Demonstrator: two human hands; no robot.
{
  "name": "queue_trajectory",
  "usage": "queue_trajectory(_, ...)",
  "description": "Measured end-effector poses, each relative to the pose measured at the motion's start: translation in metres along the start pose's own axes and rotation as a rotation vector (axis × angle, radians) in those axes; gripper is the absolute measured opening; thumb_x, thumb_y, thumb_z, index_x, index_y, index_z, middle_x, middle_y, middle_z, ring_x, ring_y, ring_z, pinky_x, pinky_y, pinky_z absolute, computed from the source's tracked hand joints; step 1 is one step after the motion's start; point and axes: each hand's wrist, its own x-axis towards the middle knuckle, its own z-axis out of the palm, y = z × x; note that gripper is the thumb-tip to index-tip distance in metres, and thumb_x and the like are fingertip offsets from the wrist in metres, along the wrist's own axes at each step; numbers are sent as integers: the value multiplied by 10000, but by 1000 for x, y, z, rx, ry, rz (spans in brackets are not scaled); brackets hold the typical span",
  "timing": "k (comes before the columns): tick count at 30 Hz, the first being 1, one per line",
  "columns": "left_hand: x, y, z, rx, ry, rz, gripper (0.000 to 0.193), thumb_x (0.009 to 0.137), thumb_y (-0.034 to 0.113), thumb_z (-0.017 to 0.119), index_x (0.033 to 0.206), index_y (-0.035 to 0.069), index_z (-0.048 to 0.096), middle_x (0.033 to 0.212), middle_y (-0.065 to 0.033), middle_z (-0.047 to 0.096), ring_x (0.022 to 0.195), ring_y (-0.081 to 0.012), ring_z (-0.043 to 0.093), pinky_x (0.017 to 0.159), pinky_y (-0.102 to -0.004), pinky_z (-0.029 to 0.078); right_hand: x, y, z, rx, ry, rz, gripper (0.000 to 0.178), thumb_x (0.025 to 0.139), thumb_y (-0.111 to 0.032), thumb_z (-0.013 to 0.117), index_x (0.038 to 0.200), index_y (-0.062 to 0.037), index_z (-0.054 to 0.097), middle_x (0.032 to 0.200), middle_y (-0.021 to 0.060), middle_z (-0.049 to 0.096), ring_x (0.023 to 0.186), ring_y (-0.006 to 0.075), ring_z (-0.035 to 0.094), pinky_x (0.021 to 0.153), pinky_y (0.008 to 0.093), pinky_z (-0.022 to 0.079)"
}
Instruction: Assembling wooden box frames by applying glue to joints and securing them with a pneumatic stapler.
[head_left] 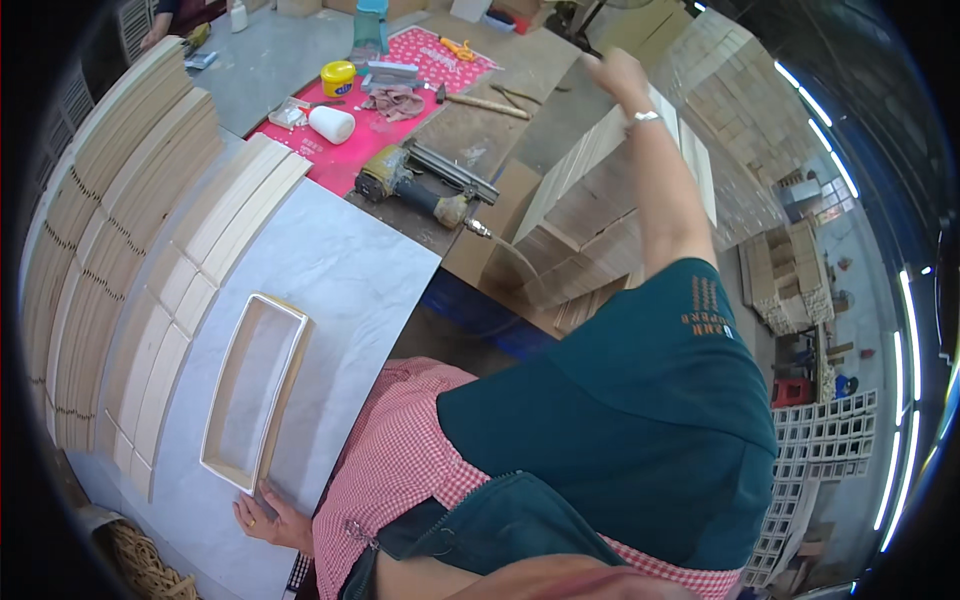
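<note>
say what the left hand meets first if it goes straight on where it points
Likely the wooden frame: the left hand is right at its near end, contact unclear.

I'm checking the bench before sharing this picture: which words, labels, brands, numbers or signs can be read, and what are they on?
I won't copy any wording, but lettering or print stands here:
Green sleeve: orange lettering near the shoulder, partly clear.
Yellow tub: dark blue label, too small to read.
Pink mat: pale print, too small and blurred.
I can make out no other text.
</note>
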Motion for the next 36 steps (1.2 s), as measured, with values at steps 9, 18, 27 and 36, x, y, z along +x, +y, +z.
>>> queue_trajectory(9, 2, 20, -9, -51, -41, -97, 398, 1007, 177, 614, 1376, 28, 603, 1443, -185, 498, 1397, -337, 397, 1123, -431, 378, 0, 103, -24, -106, -210, 350, 680, 849, -617, 652, 1257, -76, 708, 1297, 86, 691, 1167, 308, 664, 980, 437, 515)
queue_trajectory(18, 7, 54, -18, -85, -28, -242, 411, 1002, 166, 614, 1394, 46, 589, 1437, -129, 509, 1401, -289, 391, 1131, -405, 374, 20, 110, -23, -7, -218, 401, 753, 714, -581, 751, 1268, -72, 703, 1269, 72, 705, 1110, 297, 689, 965, 426, 531)
queue_trajectory(27, 10, 43, -26, -179, 99, -160, 430, 1011, 189, 616, 1408, 32, 560, 1419, -143, 536, 1332, -302, 477, 1120, -391, 382, -17, -50, -57, 271, -110, -181, 628, 691, -437, 850, 1095, 19, 700, 1021, 168, 733, 818, 263, 729, 682, 359, 610)
queue_trajectory(36, 47, 111, -83, -1163, -11, -569, 427, 1056, 187, 545, 1403, -57, 493, 1377, -181, 565, 1246, -255, 570, 1093, -343, 433, -325, -324, 11, 858, -211, -1851, 654, 583, -514, 812, 1018, -68, 614, 981, 149, 582, 906, 333, 555, 827, 478, 474)
